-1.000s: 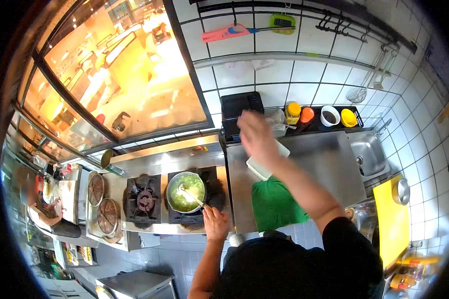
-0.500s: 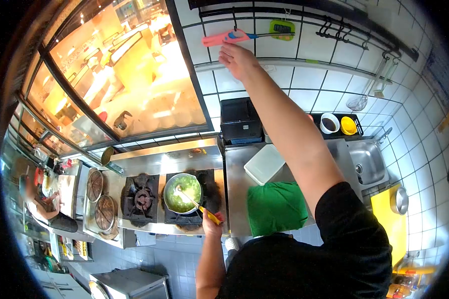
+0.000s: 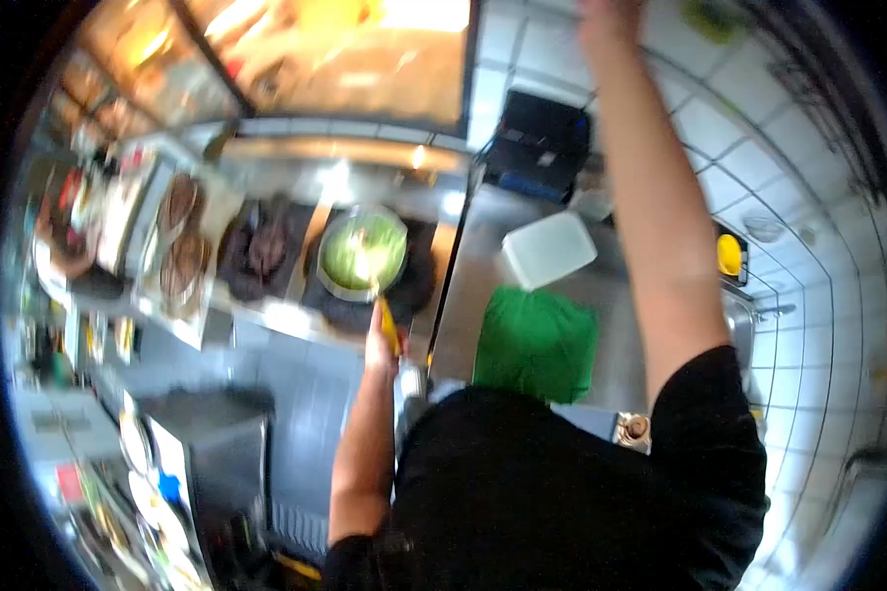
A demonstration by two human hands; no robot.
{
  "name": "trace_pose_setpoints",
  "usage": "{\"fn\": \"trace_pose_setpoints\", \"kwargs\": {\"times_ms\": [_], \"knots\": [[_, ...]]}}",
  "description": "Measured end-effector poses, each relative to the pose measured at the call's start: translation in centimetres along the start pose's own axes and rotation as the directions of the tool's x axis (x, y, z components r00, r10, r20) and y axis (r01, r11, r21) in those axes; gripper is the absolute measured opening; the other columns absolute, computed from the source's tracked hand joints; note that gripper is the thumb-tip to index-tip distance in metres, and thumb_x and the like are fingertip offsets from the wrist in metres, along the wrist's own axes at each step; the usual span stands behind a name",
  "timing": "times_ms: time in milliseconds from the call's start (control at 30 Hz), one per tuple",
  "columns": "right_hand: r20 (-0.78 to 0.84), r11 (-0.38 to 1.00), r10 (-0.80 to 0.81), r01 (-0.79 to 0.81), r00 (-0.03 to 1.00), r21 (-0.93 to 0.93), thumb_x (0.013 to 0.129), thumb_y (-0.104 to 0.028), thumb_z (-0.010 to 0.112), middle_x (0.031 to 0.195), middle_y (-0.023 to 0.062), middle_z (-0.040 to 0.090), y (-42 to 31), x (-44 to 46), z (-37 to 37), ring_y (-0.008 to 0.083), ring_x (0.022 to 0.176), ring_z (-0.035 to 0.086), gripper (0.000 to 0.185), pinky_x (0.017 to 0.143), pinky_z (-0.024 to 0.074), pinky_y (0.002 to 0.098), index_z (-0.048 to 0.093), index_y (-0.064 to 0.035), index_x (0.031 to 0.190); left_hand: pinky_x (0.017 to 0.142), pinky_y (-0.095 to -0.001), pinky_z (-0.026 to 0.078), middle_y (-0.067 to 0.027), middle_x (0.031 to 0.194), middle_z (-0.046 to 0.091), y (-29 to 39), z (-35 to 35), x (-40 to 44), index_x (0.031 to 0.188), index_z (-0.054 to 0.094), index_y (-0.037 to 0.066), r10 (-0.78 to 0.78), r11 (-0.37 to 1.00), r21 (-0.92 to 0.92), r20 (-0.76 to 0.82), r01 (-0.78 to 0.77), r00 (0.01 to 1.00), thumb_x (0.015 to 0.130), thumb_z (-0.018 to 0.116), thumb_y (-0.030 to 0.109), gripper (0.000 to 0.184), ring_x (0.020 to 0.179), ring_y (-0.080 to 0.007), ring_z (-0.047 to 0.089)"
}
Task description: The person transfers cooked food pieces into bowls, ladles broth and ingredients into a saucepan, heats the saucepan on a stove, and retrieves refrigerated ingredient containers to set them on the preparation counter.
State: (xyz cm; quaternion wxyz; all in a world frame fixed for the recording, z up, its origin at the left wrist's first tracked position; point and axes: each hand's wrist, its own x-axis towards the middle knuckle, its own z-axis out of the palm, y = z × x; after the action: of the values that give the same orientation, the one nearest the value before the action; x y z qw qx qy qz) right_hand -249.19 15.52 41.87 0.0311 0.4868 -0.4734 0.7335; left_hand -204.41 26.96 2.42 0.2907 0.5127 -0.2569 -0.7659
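Observation:
A round pot of green, soupy food sits on the right-hand burner. My left hand is closed round the yellow handle of a utensil that meets the pot's near rim; its pale end seems to lie in the food, though blur hides the detail. My right arm reaches far up and forward. At the top edge, my right hand is smeared and partly cut off, in front of the tiled wall, so its fingers cannot be read.
Right of the stove, a steel counter holds a green cloth, a pale lidded container and a black box. Another burner is to the left. A yellow bowl stands near the sink. A person works at far left.
The view has tilted down and swung, with blur. The pink lighter hanging on the wall rail, beside my right hand before, is out of view. My left hand keeps hold of the yellow handle.

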Motion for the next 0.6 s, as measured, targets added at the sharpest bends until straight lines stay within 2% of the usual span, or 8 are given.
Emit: {"fn": "trace_pose_setpoints", "kwargs": {"times_ms": [33, 100, 167, 300, 400, 467, 533, 600], "knots": [[0.075, 0.982, -0.160, 0.166, 0.984, -0.087, 0.097, -0.044, 0.062, 0.092, -0.0033, 0.072, -4.5, -2.2, 0.4, 0.0098, 0.079, 0.057, 0.034, 0.077, 0.0432, 0.0263, 0.077, -0.0137, 0.092, 0.038, -0.0330, 0.038, -0.0060, 0.058, 0.050, -0.5, -0.7, 0.9, 0.088, 0.055, 0.011, -0.058, 0.998, -0.023, -0.027, 0.057, 0.998, 0.093, 0.051, 0.069, 0.059, 0.041, -0.0192, 0.049], [0.001, 0.956, 0.171, -0.166, 0.985, 0.243, 0.099, -0.040, 0.059, 0.094, -0.0032, 0.073, -0.3, 1.3, 0.3, 0.0063, 0.081, 0.058, 0.033, 0.075, 0.0428, 0.0226, 0.076, -0.0120, 0.091, 0.039, -0.0333, 0.040, -0.0080, 0.073, 0.056, -0.6, -0.9, 0.9, 0.105, 0.054, 0.009, -0.081, 0.995, -0.057, -0.065, 0.077, 0.995, 0.096, 0.056, 0.057, 0.049, 0.047, -0.0182, 0.053], [0.067, 0.950, 0.104, -0.119, 0.992, 0.288, 0.098, -0.037, 0.062, 0.095, -0.0026, 0.074, -2.9, 0.1, 0.8, 0.0052, 0.084, 0.061, 0.030, 0.074, 0.0432, 0.0207, 0.074, -0.0116, 0.090, 0.041, -0.0337, 0.042, -0.0078, 0.073, 0.056, -1.2, -1.7, 1.8, 0.108, 0.053, 0.008, -0.094, 0.995, 0.028, -0.084, 0.097, 0.992, 0.097, 0.058, 0.051, 0.044, 0.048, -0.0185, 0.053], [-0.011, 0.874, 0.200, -0.173, 0.980, 0.454, 0.093, -0.027, 0.071, 0.094, -0.0002, 0.073, -2.6, 0.8, -1.1, 0.0097, 0.088, 0.064, 0.012, 0.077, 0.0477, 0.0240, 0.071, -0.0146, 0.097, 0.047, -0.0353, 0.049, -0.0101, 0.079, 0.058, -1.2, -1.7, 1.8, 0.110, 0.055, 0.007, -0.046, 0.998, 0.043, -0.088, 0.050, 0.995, 0.097, 0.057, 0.050, 0.045, 0.057, -0.0217, 0.059], [-0.137, 0.777, 0.336, -0.192, 0.932, 0.600, 0.094, -0.028, 0.070, 0.090, 0.0059, 0.070, -6.2, -4.0, 0.3, 0.0212, 0.089, 0.067, 0.026, 0.076, 0.0526, 0.0364, 0.065, -0.0108, 0.112, 0.059, -0.0379, 0.054, -0.0115, 0.085, 0.061, -2.0, -2.8, 1.8, 0.111, 0.058, 0.004, 0.014, 0.997, -0.073, -0.071, -0.019, 0.997, 0.098, 0.052, 0.057, 0.054, 0.072, -0.0273, 0.063], [0.051, 0.884, 0.299, -0.297, 0.953, 0.361, 0.097, -0.028, 0.060, 0.073, 0.0024, 0.056, -5.0, -9.2, -1.7, 0.0168, 0.072, 0.054, 0.022, 0.096, 0.0494, 0.0406, 0.062, -0.0064, 0.099, 0.058, -0.0336, 0.052, -0.0102, 0.089, 0.061, -3.1, -4.2, 1.3, 0.114, 0.058, 0.003, 0.147, 0.989, 0.026, -0.287, -0.146, 0.946, 0.100, 0.055, 0.047, 0.046, 0.073, -0.0216, 0.062], [0.185, 0.856, 0.449, -0.480, 0.874, 0.191, 0.099, -0.031, 0.059, 0.077, 0.0023, 0.055, -6.7, -16.9, -1.6, 0.0131, 0.063, 0.052, 0.027, 0.075, 0.0461, 0.0335, 0.057, -0.0082, 0.113, 0.055, -0.0308, 0.050, -0.0086, 0.094, 0.062, -4.1, -5.9, 0.1, 0.116, 0.057, 0.002, 0.310, 0.951, 0.181, -0.492, -0.252, 0.814, 0.100, 0.058, 0.032, 0.034, 0.071, -0.0158, 0.060], [0.309, 0.709, 0.666, -0.705, 0.679, 0.020, 0.100, -0.034, 0.058, 0.082, 0.0022, 0.054, -7.4, -25.9, -2.0, 0.0095, 0.053, 0.049, 0.036, 0.053, 0.0428, 0.0263, 0.051, -0.0100, 0.126, 0.075, -0.0362, 0.053, -0.0143, 0.105, 0.063, -7.7, -10.1, 2.1, 0.126, 0.054, -0.002, 0.449, 0.881, 0.421, -0.596, -0.217, 0.666, 0.096, 0.061, 0.025, 0.042, 0.085, -0.0222, 0.063]]}}
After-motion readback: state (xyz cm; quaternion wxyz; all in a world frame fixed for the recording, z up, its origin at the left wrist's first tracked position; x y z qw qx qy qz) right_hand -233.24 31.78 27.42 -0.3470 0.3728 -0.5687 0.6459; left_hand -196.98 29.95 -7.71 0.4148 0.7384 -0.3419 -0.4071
